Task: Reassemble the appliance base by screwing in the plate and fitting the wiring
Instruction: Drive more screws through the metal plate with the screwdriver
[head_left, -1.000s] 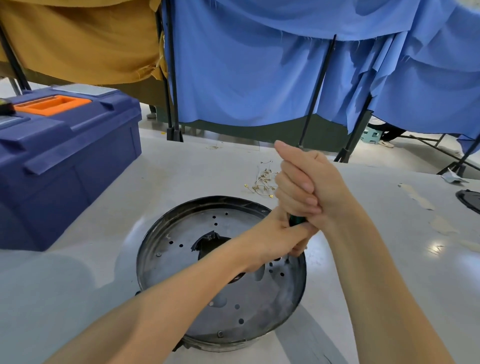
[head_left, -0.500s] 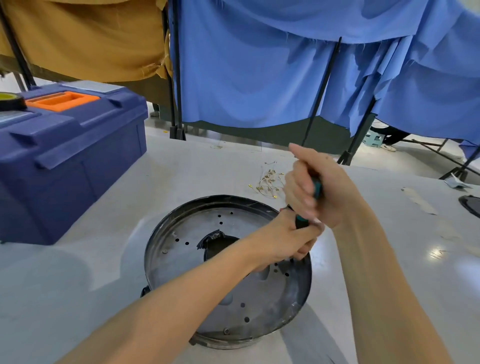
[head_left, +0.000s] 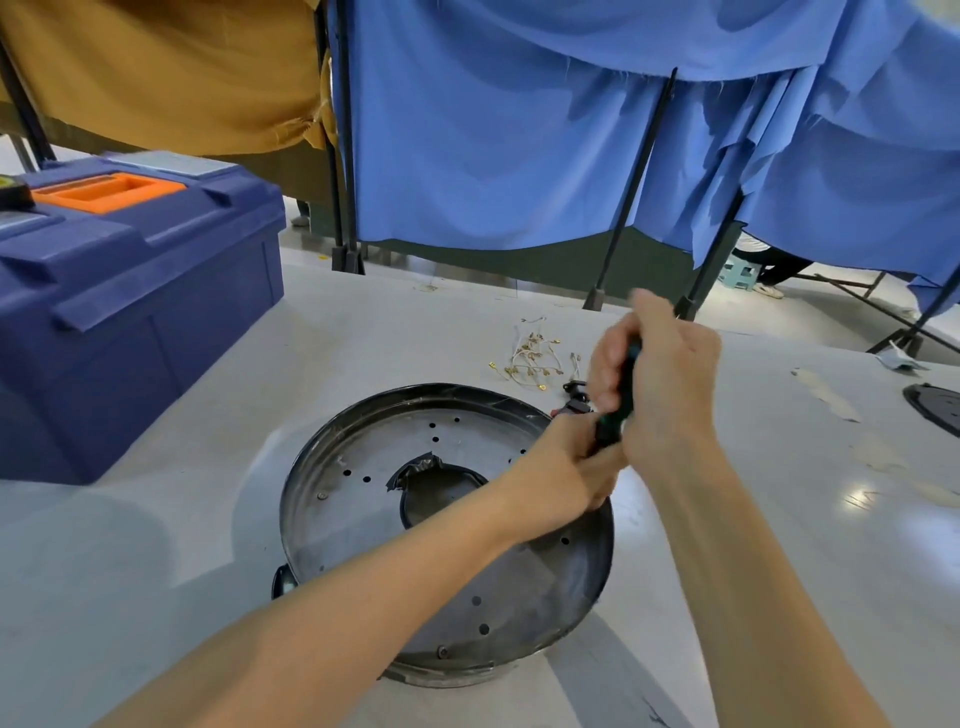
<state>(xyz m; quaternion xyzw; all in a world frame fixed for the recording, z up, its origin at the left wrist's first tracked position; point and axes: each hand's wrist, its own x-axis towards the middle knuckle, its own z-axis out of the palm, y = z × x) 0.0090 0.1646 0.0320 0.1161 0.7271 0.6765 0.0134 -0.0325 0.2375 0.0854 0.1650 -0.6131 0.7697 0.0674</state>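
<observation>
Green screwdriver (head_left: 618, 400) handle newly exposed

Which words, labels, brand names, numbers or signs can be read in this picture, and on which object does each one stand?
None can be read.
Dark blue plastic toolbox with the orange tray: no lettering shows.
Pale panels on its lid: blank or too blurred to tell.
Round grey metal plate in the black appliance base: only holes and screws, no marks.
Green-and-black screwdriver handle in the right hand: blurred, nothing legible.
</observation>
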